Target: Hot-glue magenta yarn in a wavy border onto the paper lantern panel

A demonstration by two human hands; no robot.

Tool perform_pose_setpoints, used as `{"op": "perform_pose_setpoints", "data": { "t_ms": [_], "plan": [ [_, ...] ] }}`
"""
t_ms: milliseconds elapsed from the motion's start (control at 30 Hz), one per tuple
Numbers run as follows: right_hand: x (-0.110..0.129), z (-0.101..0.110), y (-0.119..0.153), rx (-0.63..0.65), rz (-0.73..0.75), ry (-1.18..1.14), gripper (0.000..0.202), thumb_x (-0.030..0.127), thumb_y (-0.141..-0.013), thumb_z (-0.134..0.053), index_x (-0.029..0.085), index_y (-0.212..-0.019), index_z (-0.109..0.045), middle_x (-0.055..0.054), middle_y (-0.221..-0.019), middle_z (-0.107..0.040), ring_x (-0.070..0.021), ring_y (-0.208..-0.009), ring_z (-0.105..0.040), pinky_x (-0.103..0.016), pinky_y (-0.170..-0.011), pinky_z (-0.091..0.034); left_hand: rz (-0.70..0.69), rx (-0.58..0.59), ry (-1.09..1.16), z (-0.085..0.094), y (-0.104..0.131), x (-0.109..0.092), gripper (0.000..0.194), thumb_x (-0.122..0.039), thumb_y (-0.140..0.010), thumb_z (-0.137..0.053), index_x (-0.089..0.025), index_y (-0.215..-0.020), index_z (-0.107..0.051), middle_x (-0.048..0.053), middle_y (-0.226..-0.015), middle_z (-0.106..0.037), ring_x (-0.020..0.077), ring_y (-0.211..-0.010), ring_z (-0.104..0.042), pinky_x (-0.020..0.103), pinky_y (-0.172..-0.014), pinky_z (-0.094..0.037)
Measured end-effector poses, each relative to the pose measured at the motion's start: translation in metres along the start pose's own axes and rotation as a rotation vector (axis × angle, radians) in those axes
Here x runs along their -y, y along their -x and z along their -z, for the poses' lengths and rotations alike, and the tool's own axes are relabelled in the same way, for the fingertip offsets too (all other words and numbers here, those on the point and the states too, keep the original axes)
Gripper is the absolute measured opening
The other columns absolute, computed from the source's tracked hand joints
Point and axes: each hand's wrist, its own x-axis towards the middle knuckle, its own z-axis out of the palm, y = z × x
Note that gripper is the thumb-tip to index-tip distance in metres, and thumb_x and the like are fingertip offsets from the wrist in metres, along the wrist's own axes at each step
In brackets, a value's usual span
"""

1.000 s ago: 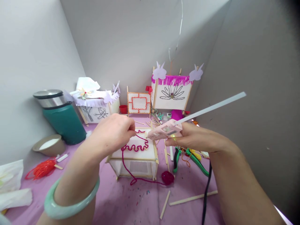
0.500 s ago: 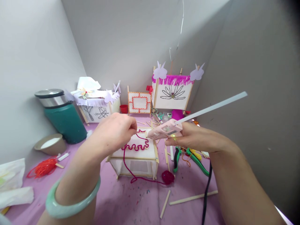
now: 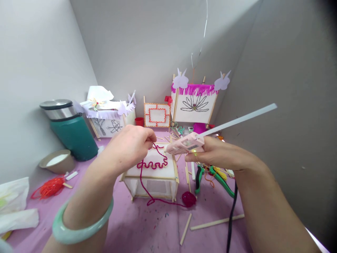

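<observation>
My left hand (image 3: 135, 142) is closed in a pinch on dark red yarn (image 3: 159, 151) above the far part of a white-panelled stick frame box (image 3: 158, 173). Wavy loops of the same yarn lie along the box's top. From there a strand runs over the front edge to a small yarn ball (image 3: 189, 199) on the table. My right hand (image 3: 210, 151) grips a pale pink glue gun (image 3: 185, 144), its nozzle pointing left, close over the box's top right side. A white glue stick (image 3: 238, 120) juts from its back, and a small yellow light glows on it.
Green-handled pliers (image 3: 221, 181) lie right of the box, near a black cord (image 3: 231, 218). Loose wooden sticks (image 3: 217, 222) are in front. A teal bottle (image 3: 72, 135), a bowl (image 3: 56, 161) and red string (image 3: 50, 187) stand left. Decorated lanterns (image 3: 195, 105) line the back.
My left hand has lifted slightly, and the yarn pinched in it now stretches up from the box top. The glue gun has hardly moved.
</observation>
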Motion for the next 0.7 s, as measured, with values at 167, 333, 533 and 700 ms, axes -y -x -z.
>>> {"op": "perform_pose_setpoints", "data": {
  "t_ms": [167,333,533,700],
  "plan": [
    [0.0012,0.0015,0.0022,0.062,0.009,-0.028,0.041,0.016,-0.086,-0.058,0.029,-0.124,-0.061,0.001,-0.132,-0.060,-0.0175,-0.124,-0.053,-0.032,-0.106,-0.042,0.015,0.005,-0.023,-0.0013,-0.0011,-0.0023,0.025,-0.025,-0.080,-0.045,-0.024,-0.085,-0.070,0.002,-0.080,-0.072,0.0205,-0.075,-0.062,0.032,-0.064,-0.042],
    [0.0022,0.0030,0.0051,0.096,0.042,-0.025,0.043,0.016,-0.087,-0.057,0.029,-0.127,-0.059,0.001,-0.135,-0.058,-0.0192,-0.126,-0.051,-0.035,-0.108,-0.040,0.033,-0.046,-0.041,-0.0032,-0.0014,-0.0042,0.025,-0.028,-0.080,-0.045,-0.024,-0.083,-0.069,0.003,-0.075,-0.070,0.0192,-0.070,-0.061,0.030,-0.062,-0.040],
    [0.0009,0.0023,0.0037,0.097,0.042,-0.066,0.045,0.018,-0.088,-0.059,0.029,-0.131,-0.056,0.000,-0.136,-0.057,-0.0191,-0.127,-0.051,-0.035,-0.109,-0.039,0.015,-0.024,-0.037,-0.0027,-0.0012,-0.0055,0.024,-0.028,-0.080,-0.045,-0.023,-0.080,-0.068,0.003,-0.074,-0.070,0.0190,-0.069,-0.061,0.030,-0.060,-0.040],
    [0.0007,0.0016,0.0014,0.107,0.051,-0.067,0.046,0.017,-0.088,-0.059,0.029,-0.132,-0.056,0.000,-0.136,-0.058,-0.0186,-0.126,-0.051,-0.035,-0.108,-0.040,0.022,-0.029,-0.041,-0.0020,-0.0006,-0.0058,0.024,-0.026,-0.080,-0.046,-0.023,-0.081,-0.069,0.003,-0.074,-0.071,0.0187,-0.069,-0.061,0.029,-0.059,-0.040]
  ]
}}
